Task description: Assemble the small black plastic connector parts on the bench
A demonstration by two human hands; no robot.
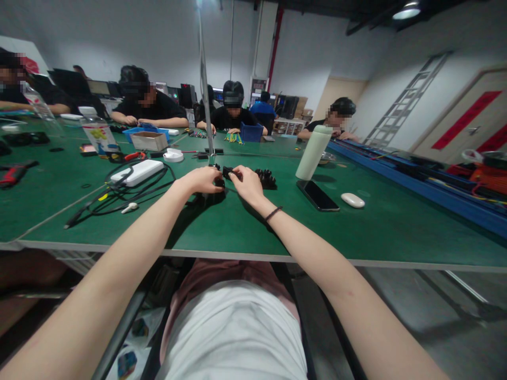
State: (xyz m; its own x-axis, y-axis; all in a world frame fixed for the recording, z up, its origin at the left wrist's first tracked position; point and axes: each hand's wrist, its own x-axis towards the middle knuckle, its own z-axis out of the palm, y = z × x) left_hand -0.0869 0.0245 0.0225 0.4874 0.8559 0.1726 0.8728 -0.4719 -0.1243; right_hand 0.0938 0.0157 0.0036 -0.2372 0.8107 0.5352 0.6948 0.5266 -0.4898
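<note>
In the head view my left hand (201, 180) curls its fingers over small black parts (219, 182) on the table; a black piece shows at its fingertips. Right beside it, my right hand (249, 184) pinches another small black piece (227, 172) between thumb and fingers. The kind of these pieces is too small and dark to make out. To the right of my right hand stands a cluster of black upright parts (268, 179). Both hands are close together near the base of a metal pole (206, 95).
On the green table (237, 227) lie a white power bank (138, 172) with black cables and an earbud (130, 208) to the left. A pale green bottle (312, 154), a phone (318, 196) and a white case (352, 200) are to the right. Several people sit across.
</note>
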